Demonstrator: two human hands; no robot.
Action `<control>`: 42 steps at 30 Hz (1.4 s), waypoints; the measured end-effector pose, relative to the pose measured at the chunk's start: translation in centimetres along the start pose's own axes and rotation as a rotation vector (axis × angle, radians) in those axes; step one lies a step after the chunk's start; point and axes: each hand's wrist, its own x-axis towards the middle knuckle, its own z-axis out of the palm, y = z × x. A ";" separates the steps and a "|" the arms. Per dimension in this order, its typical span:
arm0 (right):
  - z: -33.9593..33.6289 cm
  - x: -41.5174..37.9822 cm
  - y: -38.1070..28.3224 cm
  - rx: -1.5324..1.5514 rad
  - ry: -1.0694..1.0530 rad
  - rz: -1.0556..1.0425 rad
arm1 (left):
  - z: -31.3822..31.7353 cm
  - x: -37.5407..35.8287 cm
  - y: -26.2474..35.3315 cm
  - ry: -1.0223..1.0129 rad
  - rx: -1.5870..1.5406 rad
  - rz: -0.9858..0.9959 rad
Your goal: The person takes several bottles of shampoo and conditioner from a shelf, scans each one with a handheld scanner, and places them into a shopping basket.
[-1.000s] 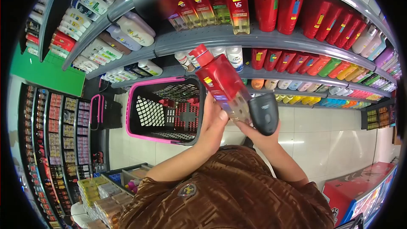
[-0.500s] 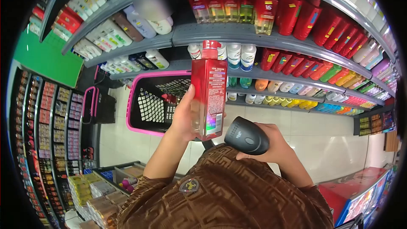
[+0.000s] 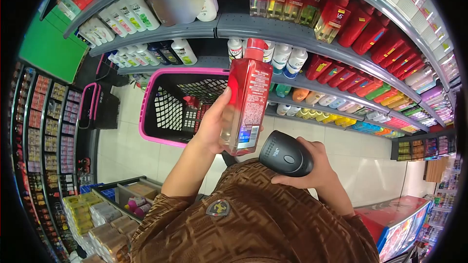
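My left hand (image 3: 213, 122) is wrapped round a red pump bottle (image 3: 247, 102), likely shampoo, held upright with a slight tilt. Its printed back label and a barcode near the base face me, and the lower side looks clear. In my right hand (image 3: 317, 165) is a black handheld barcode scanner (image 3: 285, 155), just right of the bottle's base and apart from it. The scanner's oval button shows on top; some of my right fingers are hidden behind it. Behind the bottle stands a black shopping basket with a pink rim (image 3: 143, 117), with some red items inside.
Shelves (image 3: 273, 30) ahead carry red pump bottles (image 3: 336, 17), white bottles (image 3: 136, 12) and colourful ones lower down. Racks of small packs (image 3: 36, 126) line the left. Wrapped rolls (image 3: 105, 214) sit at lower left, and a red box-like unit (image 3: 390, 214) at lower right. Pale tiles cover the floor.
The view has shifted, so the shelves and basket sit differently in it. The bottle is a little more tilted to the right. Both hands keep hold of the same things.
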 end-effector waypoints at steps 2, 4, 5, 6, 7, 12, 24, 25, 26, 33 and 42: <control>0.0 0.2 -0.2 -0.002 0.007 0.027 | -0.1 0.1 0.2 -0.003 0.001 -0.017; -0.2 0.3 -0.4 -0.012 0.018 0.034 | 0.0 0.3 0.2 -0.016 0.012 -0.009; -0.3 0.3 -0.3 -0.018 0.025 0.038 | 0.1 0.6 0.2 -0.025 0.015 -0.014; -0.4 0.2 -0.2 -0.002 0.026 0.045 | 0.0 0.9 0.0 -0.032 0.003 -0.026; -0.5 0.1 -0.1 0.016 0.026 0.053 | 0.1 1.1 -0.1 -0.037 -0.008 -0.039; -1.2 -0.8 1.3 0.028 0.040 0.079 | 1.3 2.3 -1.0 -0.010 0.024 -0.068; -4.3 -4.4 7.3 0.332 0.155 0.159 | 4.9 5.3 -4.1 -0.040 0.026 -0.014; -4.8 -4.6 7.9 0.311 0.204 0.137 | 5.7 5.8 -4.3 -0.015 0.065 0.084; -5.2 -4.8 8.5 0.307 0.226 0.124 | 6.1 6.5 -4.3 -0.032 0.084 0.086; -7.3 -8.7 11.3 0.412 0.338 0.179 | 7.2 14.7 -3.1 0.077 0.428 0.807; -9.5 -12.9 13.8 0.450 0.391 0.274 | 9.8 30.0 -4.0 0.185 0.607 1.236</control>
